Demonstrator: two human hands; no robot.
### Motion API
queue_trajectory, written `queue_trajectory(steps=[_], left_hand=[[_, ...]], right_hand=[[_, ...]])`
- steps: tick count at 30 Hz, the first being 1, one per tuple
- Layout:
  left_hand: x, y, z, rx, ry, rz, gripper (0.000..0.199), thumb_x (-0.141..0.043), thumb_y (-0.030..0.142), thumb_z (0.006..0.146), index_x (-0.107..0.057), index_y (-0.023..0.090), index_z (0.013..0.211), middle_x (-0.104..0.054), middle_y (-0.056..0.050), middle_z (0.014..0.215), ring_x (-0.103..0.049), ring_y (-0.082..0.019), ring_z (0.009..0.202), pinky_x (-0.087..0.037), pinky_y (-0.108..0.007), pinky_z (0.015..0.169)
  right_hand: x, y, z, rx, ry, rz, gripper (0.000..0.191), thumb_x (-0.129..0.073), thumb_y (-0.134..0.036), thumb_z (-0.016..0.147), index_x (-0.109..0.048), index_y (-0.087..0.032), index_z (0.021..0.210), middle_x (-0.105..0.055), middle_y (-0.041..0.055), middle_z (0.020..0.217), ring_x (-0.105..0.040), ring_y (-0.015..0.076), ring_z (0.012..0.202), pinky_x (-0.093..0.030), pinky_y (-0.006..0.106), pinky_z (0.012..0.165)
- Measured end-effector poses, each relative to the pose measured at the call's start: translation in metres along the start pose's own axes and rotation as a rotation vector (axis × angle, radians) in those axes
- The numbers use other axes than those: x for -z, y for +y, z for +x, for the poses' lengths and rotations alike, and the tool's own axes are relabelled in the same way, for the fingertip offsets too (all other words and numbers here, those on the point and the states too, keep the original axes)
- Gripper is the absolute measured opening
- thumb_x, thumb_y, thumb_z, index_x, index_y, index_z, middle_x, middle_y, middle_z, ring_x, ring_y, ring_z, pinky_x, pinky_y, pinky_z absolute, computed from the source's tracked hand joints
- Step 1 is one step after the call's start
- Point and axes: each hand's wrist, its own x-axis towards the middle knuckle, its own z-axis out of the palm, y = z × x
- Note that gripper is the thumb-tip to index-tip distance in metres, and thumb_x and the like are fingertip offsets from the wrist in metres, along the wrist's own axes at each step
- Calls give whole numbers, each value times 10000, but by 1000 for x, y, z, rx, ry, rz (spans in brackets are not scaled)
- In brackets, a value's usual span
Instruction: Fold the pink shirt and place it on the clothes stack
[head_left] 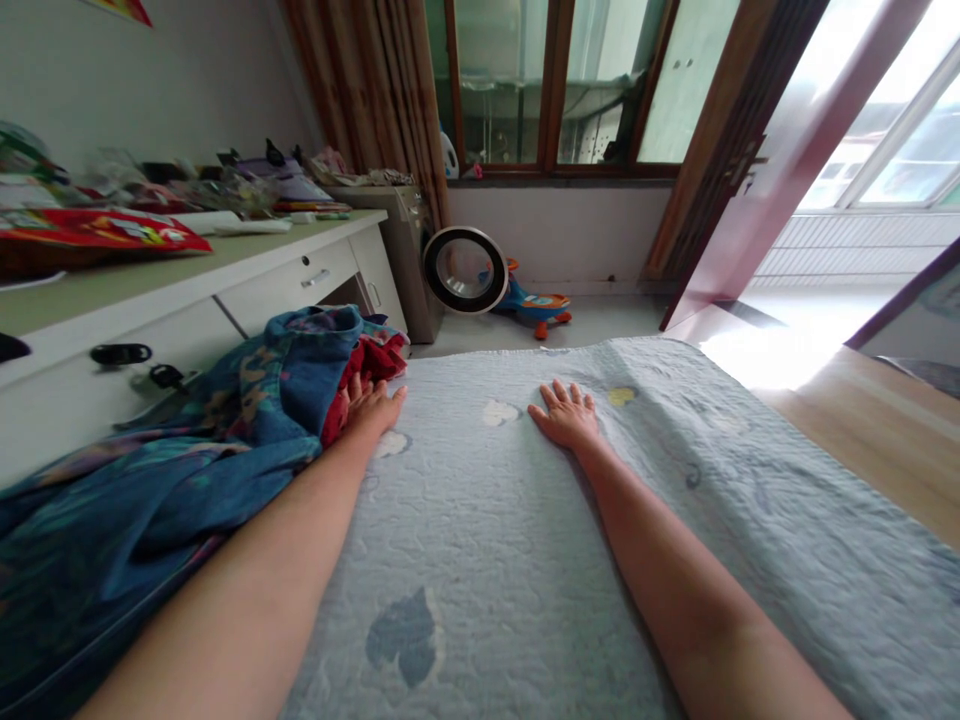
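A pale grey-green quilted bed cover (487, 520) with leaf patterns is spread across the bed in front of me. My right hand (568, 411) lies flat on it near the far end, fingers apart, holding nothing. My left hand (373, 403) rests on the cover's left part, fingers together, touching the edge of a red cloth (373, 360). A rumpled blue patterned blanket (187, 450) is heaped along the bed's left side, partly over the red cloth.
A white desk (247, 265) with drawers and clutter stands at the left. Beyond the bed sit a washing machine (420, 260) with its round door (465, 270) open and a toy ride-on car (536, 305). An open door (757, 180) and wooden bed edge (877, 430) are at right.
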Motion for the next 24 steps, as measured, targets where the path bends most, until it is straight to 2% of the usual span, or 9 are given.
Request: queue_trajectory(steps=[4,7,9,10,12,13,17,21,24], left_hand=[[6,6,-8,15,-39,4,757,-220,581,927,-357,118,1511,-277,-117,1611,52,-289,1520,6,-477,1225],[16,22,-29,58,-104,-18,731,-322,573,900,-375,164,1502,-254,-108,1621,41,-321,1517,-78,-511,1217],[27,35,-49,61,-135,-35,740,-423,574,859,-409,169,1478,-261,-152,1610,-64,-380,1506,-158,-559,1189],[33,40,-61,25,-137,-31,729,-462,543,849,-417,162,1469,-299,-178,1588,-177,-397,1483,-196,-568,1172],[44,45,-82,-60,-101,-17,599,-461,385,867,-459,184,1432,-454,-170,1494,-366,-355,1408,-203,-556,1169],[48,44,-92,-100,-69,-4,536,-441,320,877,-498,205,1398,-510,-144,1451,-360,-331,1413,-168,-547,1179],[54,15,-117,-236,59,158,431,-435,199,859,-637,222,1238,-572,-101,1393,-183,-344,1483,-43,-570,1182],[44,-26,-122,-273,25,289,444,-427,158,848,-644,190,1235,-554,-104,1425,-111,-287,1511,-62,-488,1198],[36,-45,-118,-273,61,300,493,-356,112,868,-597,137,1298,-532,-116,1448,-127,-257,1509,-86,-461,1201]], right_hand=[[0,-1,-1,12,21,-5,702,-221,-680,935,-303,-312,1528,-196,41,1636,-123,358,1479,-120,590,1154],[1,-1,-1,11,28,-13,698,-224,-672,936,-313,-305,1523,-214,47,1630,-137,360,1474,-126,599,1147],[1,-2,-2,8,24,-17,702,-226,-667,936,-311,-295,1526,-217,52,1629,-141,358,1472,-128,599,1147],[2,-2,-3,7,21,-18,705,-223,-666,937,-310,-290,1527,-216,54,1629,-142,357,1472,-127,598,1147],[3,-2,-3,8,15,-19,710,-217,-667,936,-313,-284,1527,-215,59,1629,-144,355,1472,-129,594,1149],[3,-3,-4,9,16,-19,709,-214,-665,936,-316,-284,1525,-217,61,1628,-145,354,1472,-131,593,1148],[2,-2,-4,15,35,-21,694,-211,-658,936,-344,-288,1509,-236,60,1621,-162,353,1467,-147,597,1141],[1,-1,-3,24,42,-33,686,-210,-651,938,-348,-290,1504,-242,64,1618,-175,359,1462,-157,602,1135],[0,1,-2,32,42,-35,686,-212,-652,936,-350,-291,1503,-248,61,1617,-184,361,1458,-163,606,1133]])
